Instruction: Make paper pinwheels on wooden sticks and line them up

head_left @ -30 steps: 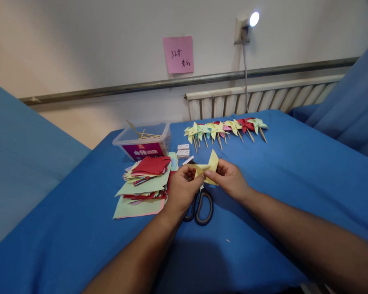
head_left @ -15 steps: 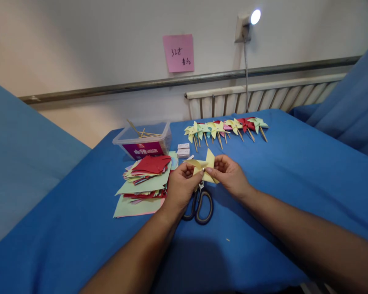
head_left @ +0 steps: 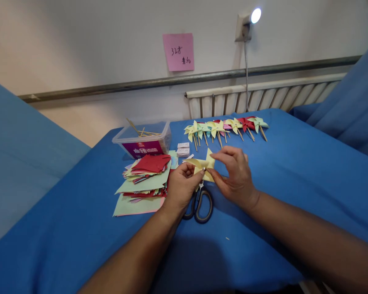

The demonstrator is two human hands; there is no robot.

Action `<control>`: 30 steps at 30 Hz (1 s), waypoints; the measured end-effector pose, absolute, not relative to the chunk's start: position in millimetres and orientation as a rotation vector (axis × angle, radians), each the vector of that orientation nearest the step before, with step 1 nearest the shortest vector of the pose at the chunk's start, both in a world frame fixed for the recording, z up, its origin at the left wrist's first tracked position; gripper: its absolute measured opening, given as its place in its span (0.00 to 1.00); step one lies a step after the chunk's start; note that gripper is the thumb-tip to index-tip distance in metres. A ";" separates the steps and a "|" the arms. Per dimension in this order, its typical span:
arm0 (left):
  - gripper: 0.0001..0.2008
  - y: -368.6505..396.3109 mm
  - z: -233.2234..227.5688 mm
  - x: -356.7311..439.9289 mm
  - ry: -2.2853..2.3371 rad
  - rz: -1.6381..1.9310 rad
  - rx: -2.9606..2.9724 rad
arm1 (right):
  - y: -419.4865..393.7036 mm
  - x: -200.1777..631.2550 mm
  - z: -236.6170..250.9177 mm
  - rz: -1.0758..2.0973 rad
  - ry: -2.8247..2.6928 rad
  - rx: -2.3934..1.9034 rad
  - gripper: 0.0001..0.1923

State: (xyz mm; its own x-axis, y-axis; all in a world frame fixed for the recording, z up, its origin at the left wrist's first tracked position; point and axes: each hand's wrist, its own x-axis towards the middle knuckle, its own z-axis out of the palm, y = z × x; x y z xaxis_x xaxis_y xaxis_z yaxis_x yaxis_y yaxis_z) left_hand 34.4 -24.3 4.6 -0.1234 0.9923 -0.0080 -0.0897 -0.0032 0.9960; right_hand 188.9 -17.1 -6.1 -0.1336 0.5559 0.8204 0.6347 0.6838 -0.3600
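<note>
Over the middle of the blue-covered table, my left hand [head_left: 184, 183] is closed on a yellow paper pinwheel [head_left: 200, 164], gripping its left side with the thumb near the centre. A small shiny pin head [head_left: 204, 169] shows at the pinwheel's middle. My right hand [head_left: 233, 173] is at the pinwheel's right side, thumb at the centre and index fingertip by the upper blade, with the two spread apart. Black-handled scissors [head_left: 204, 206] lie just below the pinwheel, their blades partly hidden by it and by my left hand.
Stacked coloured paper [head_left: 141, 207] with red squares [head_left: 151, 163] on top lies at left. Behind stands a clear plastic box [head_left: 168, 141] with wooden sticks [head_left: 135, 127]. Small white boxes [head_left: 183, 152] sit beside it. Several finished pinwheels [head_left: 216, 128] line the table's back.
My right hand's fingers have lifted and spread away from the pinwheel's right blade, while the thumb stays near the centre. My left hand keeps its hold.
</note>
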 end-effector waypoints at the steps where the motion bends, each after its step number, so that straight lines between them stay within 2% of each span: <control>1: 0.12 -24.4 4.8 34.5 1.228 1.342 1.079 | -16.5 189.5 -6.2 -0.106 -1.855 -0.936 0.15; 5: 0.12 -24.2 5.8 34.6 1.219 1.363 1.112 | -13.7 191.4 -5.3 -0.116 -2.069 -0.871 0.07; 12: 0.10 -24.8 8.1 34.8 1.224 1.362 1.190 | -11.7 191.5 -3.5 -0.073 -2.123 -0.901 0.07; 19: 0.10 -27.7 11.1 36.7 1.276 1.356 1.200 | -8.9 193.2 -4.7 0.196 -2.089 -0.963 0.02; 27: 0.10 -24.2 4.9 34.0 1.284 1.356 1.177 | -7.2 190.7 -8.2 0.208 -2.037 -0.937 0.01; 30: 0.12 -23.0 2.5 32.3 1.253 1.361 1.114 | -6.5 189.9 -11.2 0.302 -1.956 -0.933 0.01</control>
State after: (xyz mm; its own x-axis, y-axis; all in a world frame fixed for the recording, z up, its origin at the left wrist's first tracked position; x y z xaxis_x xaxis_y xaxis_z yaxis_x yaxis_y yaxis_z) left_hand 32.3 -23.0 2.5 -0.1417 0.9896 0.0229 -0.0586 -0.0315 0.9978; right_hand 189.9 -6.5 -11.2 -0.2913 0.7143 0.6363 0.4895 0.6828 -0.5424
